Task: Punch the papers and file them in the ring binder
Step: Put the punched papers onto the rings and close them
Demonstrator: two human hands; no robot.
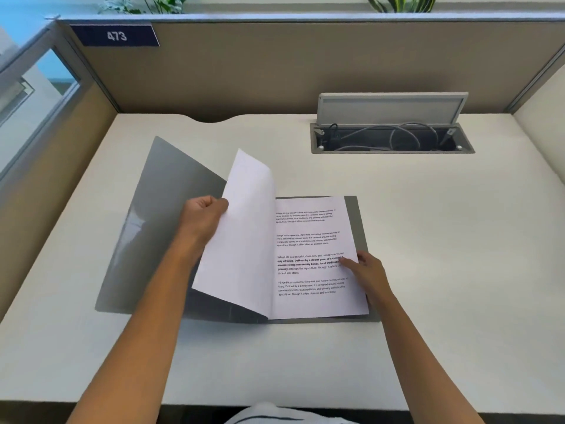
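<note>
A grey binder lies open in the middle of the desk, its left cover raised at a slant. Printed papers rest on its right half. My left hand pinches the edge of a blank-backed top sheet and holds it lifted and curled over towards the left. My right hand presses with its fingers on the right edge of the printed page below. The binder's rings are hidden under the sheets. No hole punch is in view.
An open cable well with its lid tilted up sits at the back right of the white desk. Beige partition walls close the back and both sides. A sign reading 473 hangs top left.
</note>
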